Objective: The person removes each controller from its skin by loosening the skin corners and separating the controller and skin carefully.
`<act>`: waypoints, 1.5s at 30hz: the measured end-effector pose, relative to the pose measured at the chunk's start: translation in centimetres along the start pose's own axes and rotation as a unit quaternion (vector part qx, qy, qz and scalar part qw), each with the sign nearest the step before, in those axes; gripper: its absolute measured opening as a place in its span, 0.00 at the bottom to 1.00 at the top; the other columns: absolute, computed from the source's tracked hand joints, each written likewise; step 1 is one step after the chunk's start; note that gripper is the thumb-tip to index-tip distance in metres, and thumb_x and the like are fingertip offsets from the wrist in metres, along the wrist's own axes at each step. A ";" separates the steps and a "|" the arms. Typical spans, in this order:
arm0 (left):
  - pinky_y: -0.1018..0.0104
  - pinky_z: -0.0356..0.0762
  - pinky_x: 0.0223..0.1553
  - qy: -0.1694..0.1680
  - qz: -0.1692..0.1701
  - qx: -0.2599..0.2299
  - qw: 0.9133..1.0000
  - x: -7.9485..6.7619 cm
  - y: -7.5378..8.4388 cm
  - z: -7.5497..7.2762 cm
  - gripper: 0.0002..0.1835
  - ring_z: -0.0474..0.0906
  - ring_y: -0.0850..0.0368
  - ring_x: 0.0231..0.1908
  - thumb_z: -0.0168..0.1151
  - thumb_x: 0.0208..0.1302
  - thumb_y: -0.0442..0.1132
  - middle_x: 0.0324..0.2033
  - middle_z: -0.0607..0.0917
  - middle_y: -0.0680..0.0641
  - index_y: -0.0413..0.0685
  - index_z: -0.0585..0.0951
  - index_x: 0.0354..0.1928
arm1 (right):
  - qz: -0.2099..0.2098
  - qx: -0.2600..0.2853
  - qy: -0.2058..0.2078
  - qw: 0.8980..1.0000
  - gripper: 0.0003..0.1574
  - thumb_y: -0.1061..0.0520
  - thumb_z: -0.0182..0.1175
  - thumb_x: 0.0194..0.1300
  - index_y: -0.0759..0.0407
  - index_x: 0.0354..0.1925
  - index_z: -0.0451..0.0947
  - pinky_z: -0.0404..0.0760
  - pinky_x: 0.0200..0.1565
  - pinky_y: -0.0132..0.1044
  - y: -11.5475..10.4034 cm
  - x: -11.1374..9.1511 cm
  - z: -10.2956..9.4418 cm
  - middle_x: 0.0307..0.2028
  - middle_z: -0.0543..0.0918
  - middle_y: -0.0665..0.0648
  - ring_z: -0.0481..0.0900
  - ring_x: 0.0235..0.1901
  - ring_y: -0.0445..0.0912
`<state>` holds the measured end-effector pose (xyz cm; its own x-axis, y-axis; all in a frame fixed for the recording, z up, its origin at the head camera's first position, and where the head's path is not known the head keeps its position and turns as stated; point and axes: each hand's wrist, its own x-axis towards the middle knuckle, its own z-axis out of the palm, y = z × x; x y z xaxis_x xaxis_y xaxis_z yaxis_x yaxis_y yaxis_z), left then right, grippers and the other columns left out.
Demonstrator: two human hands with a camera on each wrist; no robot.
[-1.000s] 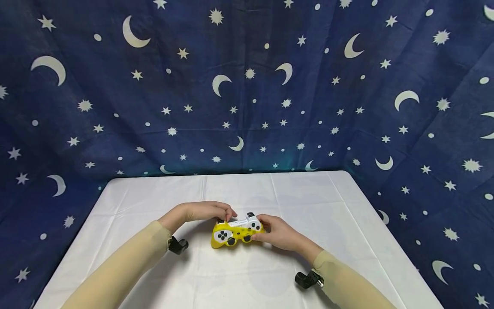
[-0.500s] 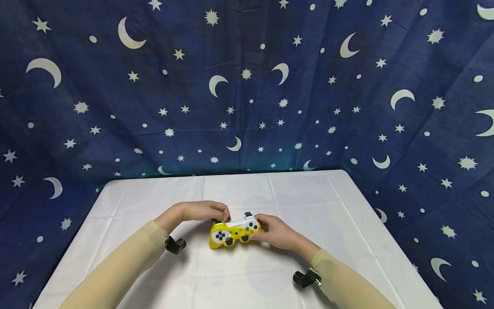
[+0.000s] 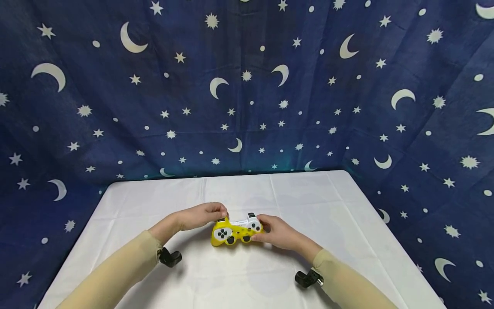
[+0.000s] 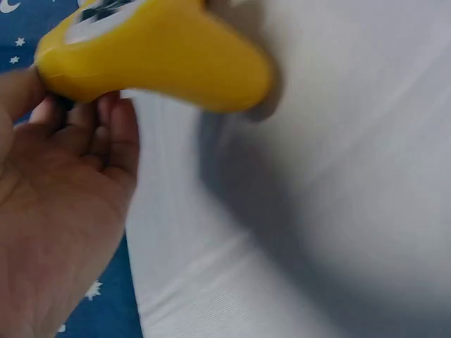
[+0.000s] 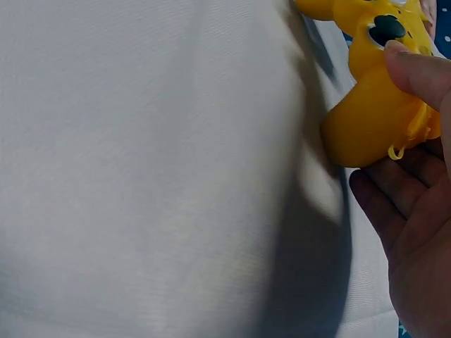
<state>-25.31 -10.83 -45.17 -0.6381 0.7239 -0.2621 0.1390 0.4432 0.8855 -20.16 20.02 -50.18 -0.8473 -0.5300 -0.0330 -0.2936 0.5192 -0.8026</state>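
Observation:
A white game controller [image 3: 240,222] with black buttons sits low over the table, partly wrapped in a soft yellow cover [image 3: 217,241]. White shell shows along its top and right shoulder. My left hand [image 3: 202,214] pinches the cover's edge at the upper left corner, where a bit of yellow stands up at the fingertips. In the left wrist view, thumb and curled fingers meet at that corner. My right hand [image 3: 283,233] grips the controller's right end, thumb on the front near a stick and fingers behind. The right wrist view shows the cover bunched near that grip, with a small loop [image 5: 398,153].
A white cloth covers the table [image 3: 239,274]. A dark blue curtain [image 3: 247,107] with moons and stars hangs behind it and along the sides. Black wrist cameras are strapped to the left sleeve [image 3: 115,266] and the right sleeve [image 3: 347,279].
My left fingers have shifted from reaching over the controller's top to pinching the cover's upper left edge, now pulled up. The left wrist has moved slightly left. My right hand keeps its hold.

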 end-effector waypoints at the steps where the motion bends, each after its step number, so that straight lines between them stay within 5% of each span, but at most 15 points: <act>1: 0.48 0.68 0.55 0.012 0.008 -0.017 1.000 0.0 -0.3 0.3 0.16 0.72 0.51 0.49 0.51 0.81 0.49 0.45 0.79 0.47 0.44 0.78 0.52 | -0.002 -0.003 -0.001 1.000 0.21 0.41 0.71 0.65 0.43 0.52 0.78 0.74 0.51 0.43 0.0 0.0 0.0 0.43 0.82 0.41 0.77 0.44 0.42; 9: 0.53 0.66 0.45 0.073 0.044 -0.059 0.995 0.8 -1.4 1.3 0.19 0.69 0.51 0.43 0.49 0.82 0.49 0.41 0.73 0.46 0.37 0.74 0.54 | -0.002 0.010 0.001 1.000 0.20 0.40 0.71 0.65 0.43 0.50 0.79 0.75 0.52 0.45 0.3 0.0 0.0 0.44 0.83 0.41 0.78 0.45 0.42; 15: 0.48 0.69 0.54 0.105 0.059 -0.091 0.989 0.7 -2.2 1.2 0.17 0.70 0.49 0.47 0.48 0.82 0.48 0.44 0.73 0.44 0.39 0.72 0.53 | 0.002 0.005 0.008 1.000 0.22 0.39 0.70 0.64 0.42 0.52 0.79 0.74 0.56 0.46 0.3 0.0 -0.1 0.45 0.83 0.40 0.79 0.48 0.41; 18: 0.43 0.67 0.61 0.118 0.064 -0.097 0.986 0.2 -2.7 0.8 0.16 0.72 0.48 0.52 0.48 0.83 0.47 0.48 0.74 0.43 0.39 0.72 0.53 | 0.005 0.004 0.012 1.000 0.22 0.38 0.71 0.63 0.41 0.52 0.79 0.74 0.56 0.46 0.1 0.1 -0.1 0.45 0.83 0.39 0.79 0.49 0.41; 26: 0.46 0.67 0.60 0.126 0.054 -0.072 0.988 -2.2 -3.9 -0.3 0.16 0.71 0.46 0.53 0.48 0.82 0.48 0.48 0.74 0.42 0.41 0.72 0.51 | 0.010 0.008 0.018 1.000 0.23 0.38 0.70 0.65 0.42 0.54 0.79 0.75 0.55 0.46 -0.1 0.5 0.3 0.46 0.83 0.39 0.79 0.48 0.41; 32: 0.45 0.66 0.55 0.103 0.050 -0.049 0.992 -4.0 -3.4 0.0 0.14 0.69 0.43 0.50 0.48 0.82 0.46 0.46 0.75 0.39 0.40 0.73 0.52 | 0.022 -0.010 0.023 0.999 0.24 0.36 0.70 0.63 0.42 0.52 0.79 0.75 0.54 0.44 -0.2 0.4 0.3 0.44 0.83 0.39 0.79 0.46 0.41; 38: 0.52 0.68 0.50 0.031 0.067 -0.012 0.997 -5.0 -2.2 0.3 0.11 0.68 0.34 0.49 0.50 0.81 0.44 0.45 0.75 0.31 0.43 0.75 0.49 | 0.022 0.006 0.019 1.000 0.25 0.38 0.71 0.64 0.43 0.55 0.79 0.75 0.58 0.46 -0.3 0.2 0.4 0.47 0.83 0.39 0.80 0.52 0.41; 45: 0.62 0.68 0.43 0.033 0.073 0.073 0.994 -5.4 -2.1 0.9 0.09 0.71 0.51 0.42 0.50 0.81 0.47 0.39 0.77 0.42 0.52 0.76 0.48 | 0.025 0.008 0.021 0.999 0.29 0.39 0.70 0.65 0.47 0.59 0.79 0.75 0.60 0.49 -0.3 -0.2 0.3 0.50 0.83 0.41 0.80 0.55 0.43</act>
<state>-21.50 -15.21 -46.00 -0.6506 0.7521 -0.1050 0.3391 0.4115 0.8460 -19.78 19.76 -50.16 -0.8787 -0.4751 -0.0474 -0.2444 0.5329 -0.8101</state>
